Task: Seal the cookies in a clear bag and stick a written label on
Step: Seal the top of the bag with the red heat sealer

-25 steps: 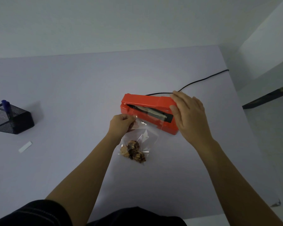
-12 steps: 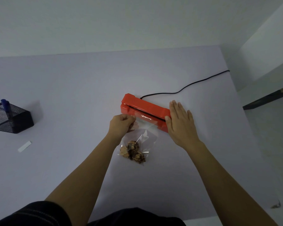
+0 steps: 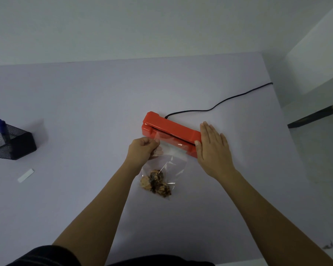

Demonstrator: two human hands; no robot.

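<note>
On the table (image 3: 85,112), the crinkly clear bag (image 3: 173,162) lies with its mouth inside the boxy red plastic sealer (image 3: 169,127), lumpy cookies (image 3: 156,182) at its near end. The left hand (image 3: 142,150) pinches the bag's edge. The right hand (image 3: 212,148) lies flat, fingers straight, hiding the sealer's end.

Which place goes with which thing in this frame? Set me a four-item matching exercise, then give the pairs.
Things:
1. cookies
2. blue marker
3. white label strip
4. right hand

Places:
a. lying on the table near the mesh pen holder
b. flat on one end of the red heat sealer
c. at the bottom of the clear bag
d. standing in the mesh pen holder

Pairs: 1-c, 2-d, 3-a, 4-b.
</note>
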